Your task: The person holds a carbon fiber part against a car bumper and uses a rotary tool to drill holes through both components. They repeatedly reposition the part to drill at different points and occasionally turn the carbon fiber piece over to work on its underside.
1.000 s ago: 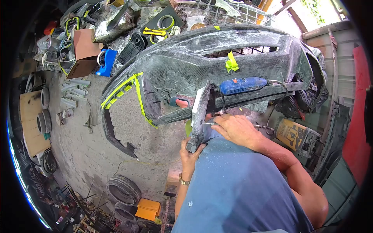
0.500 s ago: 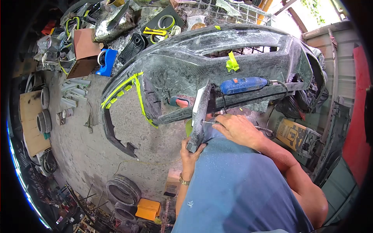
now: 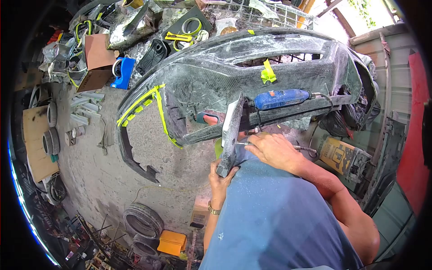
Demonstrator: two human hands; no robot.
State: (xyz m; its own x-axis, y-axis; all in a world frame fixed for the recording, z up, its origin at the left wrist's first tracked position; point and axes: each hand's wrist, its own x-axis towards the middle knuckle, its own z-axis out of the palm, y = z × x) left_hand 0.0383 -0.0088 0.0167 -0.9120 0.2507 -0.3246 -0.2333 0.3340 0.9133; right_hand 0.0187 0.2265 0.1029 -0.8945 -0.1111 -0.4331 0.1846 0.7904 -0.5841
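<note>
My left hand point(image 3: 220, 179), with a watch on the wrist, grips the lower end of a narrow dusty dark part point(image 3: 229, 148) with a pale face, held upright near my body. My right hand point(image 3: 273, 150) is closed round a slim metal handpiece point(image 3: 240, 143) whose tip touches the part's side. From behind that hand runs a flexible metal shaft point(image 3: 306, 149). A blue rotary tool point(image 3: 282, 99) lies on the large dark car bumper point(image 3: 202, 81), just beyond the part. Yellow-green tape point(image 3: 268, 72) sticks to the bumper.
Tape rolls point(image 3: 192, 27), a blue dispenser point(image 3: 123, 72) and a cardboard box point(image 3: 96, 56) are at the upper left. Tires point(image 3: 143, 220) and an orange object point(image 3: 171, 242) sit on the floor. A yellow-labelled box point(image 3: 340, 155) stands at the right, beside black bags point(image 3: 335, 126).
My right hand has shifted very slightly on the handpiece. My left hand and the part look nearly unmoved.
</note>
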